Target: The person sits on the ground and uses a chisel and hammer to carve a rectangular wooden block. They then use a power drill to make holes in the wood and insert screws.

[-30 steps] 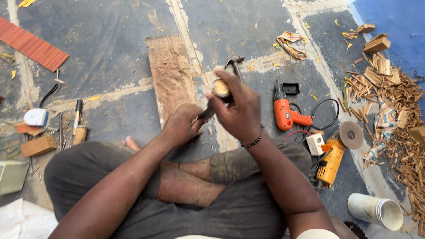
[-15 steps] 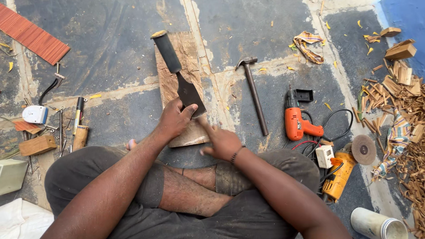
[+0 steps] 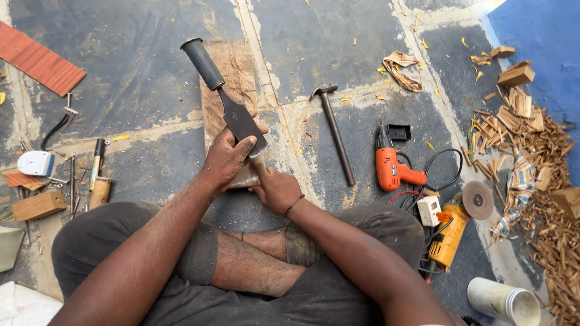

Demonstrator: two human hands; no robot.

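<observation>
Person seated cross-legged on a tiled floor, working over a worn wooden board (image 3: pixel 232 72) lying flat in front of the knees. Left hand (image 3: pixel 226 158) wrapped around the wide steel blade of a big chisel (image 3: pixel 226 99), fingers closed on the metal just above the cutting edge; the dark round handle sticks up and away toward the far end of the board. Right hand (image 3: pixel 277 190) closed on a small pale wooden piece (image 3: pixel 258 164) right under the blade tip, touching the left hand, held against the near end of the board. Claw hammer (image 3: pixel 334 133) lies loose on the floor just right of the board, untouched. Further right: orange drill (image 3: pixel 389 166), orange grinder (image 3: pixel 450 238) with its disc, tangled cords, heap of wood scraps (image 3: pixel 538 145). Left side: small hand tools and a wood block (image 3: pixel 37 205). Risks, as I judge it: bare grip on the blade beside the edge, so a slip could cut the left palm or the right fingers sitting directly below; the small piece is only hand-held, so it may twist or skid off the board; legs are close under the work if the chisel jumps.
</observation>
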